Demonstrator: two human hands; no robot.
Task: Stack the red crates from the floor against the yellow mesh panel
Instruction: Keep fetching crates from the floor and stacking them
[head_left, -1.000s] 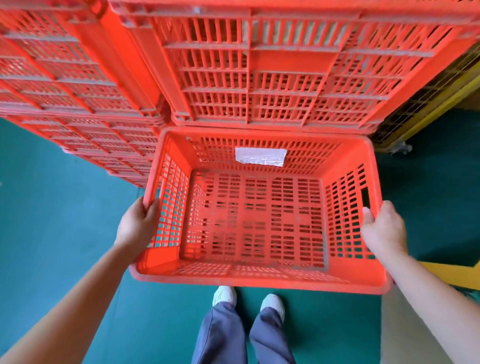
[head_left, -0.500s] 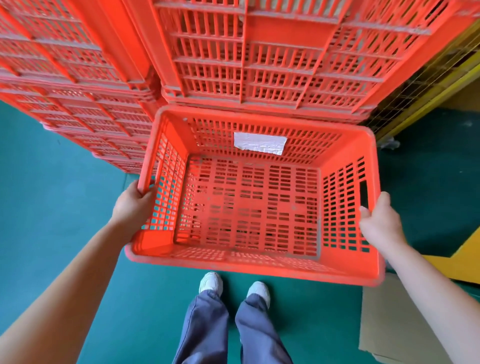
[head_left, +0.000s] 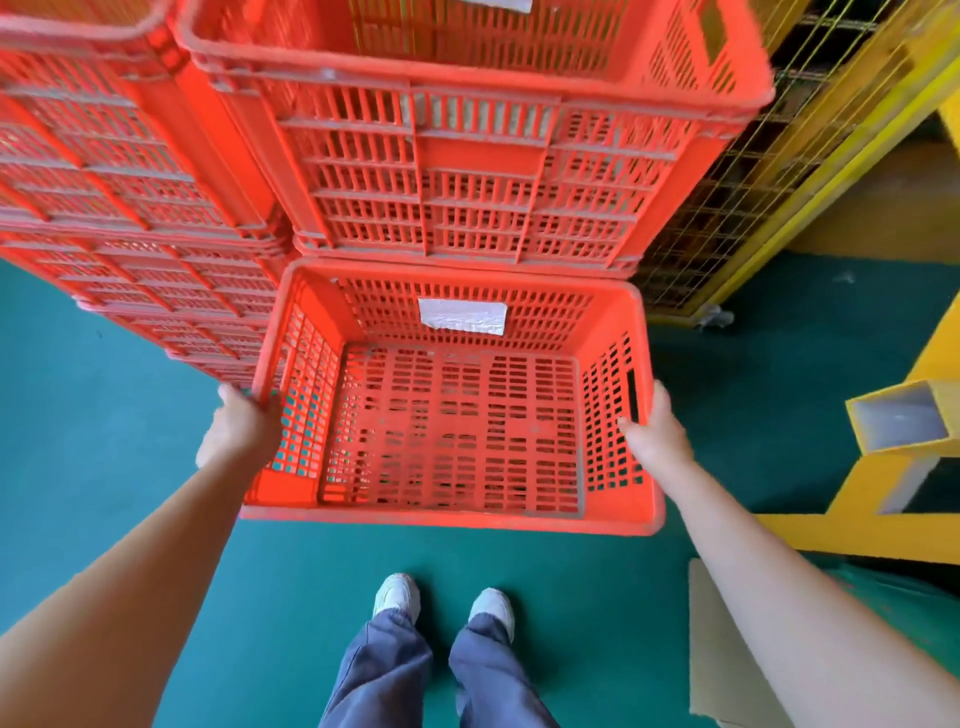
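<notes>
I carry an empty red slotted crate (head_left: 452, 431) off the floor, level, with a white label on its far inner wall. My left hand (head_left: 239, 428) grips its left rim and my right hand (head_left: 657, 431) grips its right rim. Its far edge sits right under the front of a stack of red crates (head_left: 467, 171), whose open top crate shows at the frame's top. A second red stack (head_left: 119, 208) stands to the left. The yellow mesh panel (head_left: 753, 182) rises behind the stacks on the right.
The floor (head_left: 104, 415) is green. A yellow metal frame with an open square tube end (head_left: 904, 421) stands at right. A flat cardboard sheet (head_left: 727, 660) lies at lower right. My white shoes (head_left: 441, 597) are just behind the crate.
The view has tilted upward, so the stack's open top crate now shows. The held crate sits farther from me, its far edge staying against the stack. Both hands keep their grip.
</notes>
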